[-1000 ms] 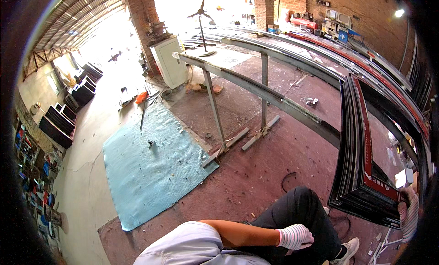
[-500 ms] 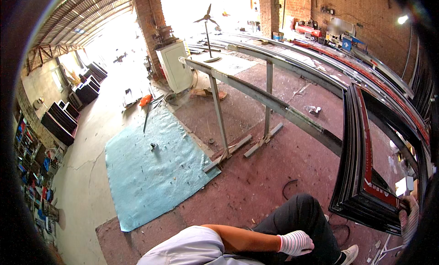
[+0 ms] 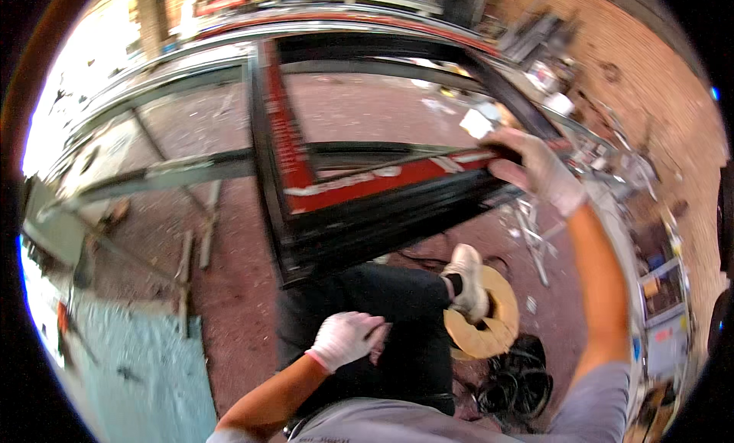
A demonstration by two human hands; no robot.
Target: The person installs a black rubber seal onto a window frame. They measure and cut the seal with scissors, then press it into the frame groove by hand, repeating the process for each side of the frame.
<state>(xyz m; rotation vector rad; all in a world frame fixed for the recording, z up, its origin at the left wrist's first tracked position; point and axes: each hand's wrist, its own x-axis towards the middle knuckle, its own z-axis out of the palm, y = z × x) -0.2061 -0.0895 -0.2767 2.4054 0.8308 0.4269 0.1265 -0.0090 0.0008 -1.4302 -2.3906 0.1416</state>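
A stack of black rectangular frames (image 3: 367,221), faced with red film on top, lies tilted across a grey metal rail stand (image 3: 206,166). My right hand (image 3: 539,172), in a pale glove, grips the frames at their near right corner, thumb underneath and fingers over the top. Over my dark-trousered thigh, my left hand (image 3: 348,341) hovers or rests in a whitish-pink glove. Its fingers are curled together and somewhat blurred, and I see nothing in them. The left hand is apart from the frames.
A yellow tape-like ring (image 3: 497,321) lies by my shoe, beside a heap of black cable or bags (image 3: 520,382). A light blue sheet (image 3: 138,366) covers floor at the left. Long metal profiles (image 3: 344,19) stretch across the back; clutter lines the right wall.
My view has swung to the right, bringing the frame stack to the middle. My right hand still grips its corner. My left hand stays near my lap.
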